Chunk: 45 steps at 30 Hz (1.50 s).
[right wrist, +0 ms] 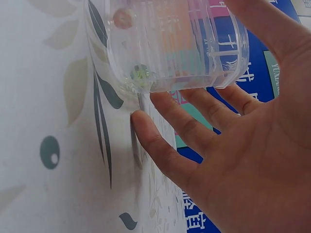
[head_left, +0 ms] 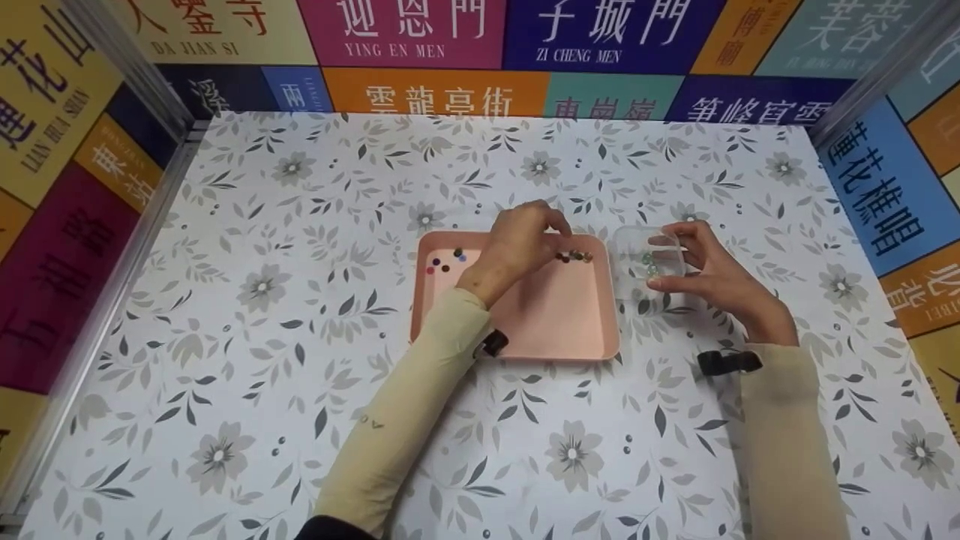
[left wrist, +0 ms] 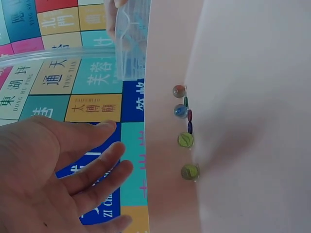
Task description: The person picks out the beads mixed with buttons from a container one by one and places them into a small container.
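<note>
My left hand [head_left: 525, 244] hovers over the far side of a pink tray [head_left: 562, 322]. In the left wrist view its fingers are spread and loosely bent, with nothing between them. Below that hand, glass marbles [left wrist: 185, 140] and small flat dark pieces lie along the tray's far wall. To the right of the tray, my right hand [head_left: 716, 274] holds a clear plastic box [head_left: 630, 262] by its right side, thumb at the near side and fingers at the far side. Inside the box are a few marbles, among them a green marble [right wrist: 140, 74] and a reddish marble [right wrist: 123, 18].
Several small coloured pieces [head_left: 445, 268] lie in the tray's far left corner. The tray stands on a table [head_left: 300, 420] with a floral cover. Panels [head_left: 412, 45] with printed characters enclose the table at the back and both sides.
</note>
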Each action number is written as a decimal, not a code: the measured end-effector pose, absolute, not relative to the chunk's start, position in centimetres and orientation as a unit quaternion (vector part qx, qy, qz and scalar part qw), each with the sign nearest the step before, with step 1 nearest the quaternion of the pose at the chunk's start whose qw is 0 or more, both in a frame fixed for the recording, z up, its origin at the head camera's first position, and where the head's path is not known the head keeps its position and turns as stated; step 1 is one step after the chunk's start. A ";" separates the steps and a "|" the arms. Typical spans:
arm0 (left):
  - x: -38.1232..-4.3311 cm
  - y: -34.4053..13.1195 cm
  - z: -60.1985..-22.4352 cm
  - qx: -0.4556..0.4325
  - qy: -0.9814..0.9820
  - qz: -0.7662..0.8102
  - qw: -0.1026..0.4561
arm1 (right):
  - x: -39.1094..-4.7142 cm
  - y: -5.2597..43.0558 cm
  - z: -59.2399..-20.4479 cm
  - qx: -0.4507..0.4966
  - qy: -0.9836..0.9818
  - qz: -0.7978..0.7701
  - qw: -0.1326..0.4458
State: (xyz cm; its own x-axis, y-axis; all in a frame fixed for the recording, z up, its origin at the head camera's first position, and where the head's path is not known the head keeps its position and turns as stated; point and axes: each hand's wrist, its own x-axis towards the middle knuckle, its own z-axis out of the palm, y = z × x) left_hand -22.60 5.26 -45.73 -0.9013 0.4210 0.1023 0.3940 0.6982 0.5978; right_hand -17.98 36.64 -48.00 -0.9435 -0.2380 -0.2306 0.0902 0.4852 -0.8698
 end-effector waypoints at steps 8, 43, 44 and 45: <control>-22.9 4.7 -45.8 0.196 0.934 0.297 0.035 | -18.0 36.6 -47.9 -0.041 0.845 -0.507 0.164; -22.9 4.1 -47.6 0.147 0.960 0.222 0.086 | -18.0 36.5 -48.2 -0.039 0.844 -0.509 0.165; -22.9 4.1 -47.7 0.146 0.960 0.224 0.085 | -18.0 36.5 -48.2 -0.040 0.844 -0.509 0.164; -22.9 4.1 -47.7 0.148 0.960 0.224 0.083 | -18.0 36.5 -48.1 -0.045 0.844 -0.509 0.163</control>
